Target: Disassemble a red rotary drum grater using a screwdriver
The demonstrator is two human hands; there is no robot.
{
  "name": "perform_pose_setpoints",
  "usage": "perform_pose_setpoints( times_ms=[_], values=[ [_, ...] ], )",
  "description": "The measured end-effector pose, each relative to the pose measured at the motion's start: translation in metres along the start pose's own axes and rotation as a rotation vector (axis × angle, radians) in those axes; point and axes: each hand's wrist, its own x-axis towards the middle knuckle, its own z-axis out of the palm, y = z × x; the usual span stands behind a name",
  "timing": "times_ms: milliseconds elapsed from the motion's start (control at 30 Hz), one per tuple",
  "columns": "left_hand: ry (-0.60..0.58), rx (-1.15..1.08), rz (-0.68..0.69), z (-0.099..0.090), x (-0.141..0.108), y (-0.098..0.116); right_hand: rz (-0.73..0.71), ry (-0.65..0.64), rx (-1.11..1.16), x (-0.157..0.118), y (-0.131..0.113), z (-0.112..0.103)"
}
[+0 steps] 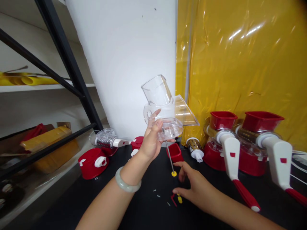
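My left hand (pixel 152 140), a pale bangle (pixel 128 183) on its wrist, is closed around the clear plastic housing of a rotary grater (pixel 159 111), held tilted above the black table. A thin metal rod (pixel 169 156) runs down from the underside of the housing to a yellow round end (pixel 174 174). My right hand (pixel 192 183) is beside that end, thumb and fingers apart with nothing visible between them. Under its thumb lie a small yellow piece (pixel 179 200) and a bent red piece (pixel 173 199). Small pale pins (pixel 158 196) are scattered to their left.
Two red-and-white rotary graters (pixel 223 140) with long crank handles stand at right. A drum grater insert (pixel 195 148) and a red hopper (pixel 174 152) are behind my hands. A red base (pixel 93 163) sits at left, near a black-framed shelf (pixel 79 86).
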Motion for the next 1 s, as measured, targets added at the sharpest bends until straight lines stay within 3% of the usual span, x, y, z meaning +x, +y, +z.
perform_pose_setpoints(
  times_ms=[67,267,533,733,1000],
  values=[
    [-0.006,0.006,-0.001,0.001,-0.001,0.001,-0.016,0.022,0.009,-0.002,-0.001,0.000],
    [-0.022,0.023,0.010,0.001,-0.001,0.002,0.039,-0.118,0.027,-0.008,-0.008,-0.007],
    [-0.060,0.029,0.025,0.000,-0.002,0.007,-0.018,0.010,-0.012,-0.003,0.001,-0.001],
    [-0.064,0.026,-0.008,0.000,-0.002,0.006,0.007,-0.121,0.090,-0.008,-0.005,-0.008],
    [-0.083,0.019,-0.001,0.000,-0.002,0.006,0.000,0.004,-0.004,0.002,-0.001,0.003]
  ],
)
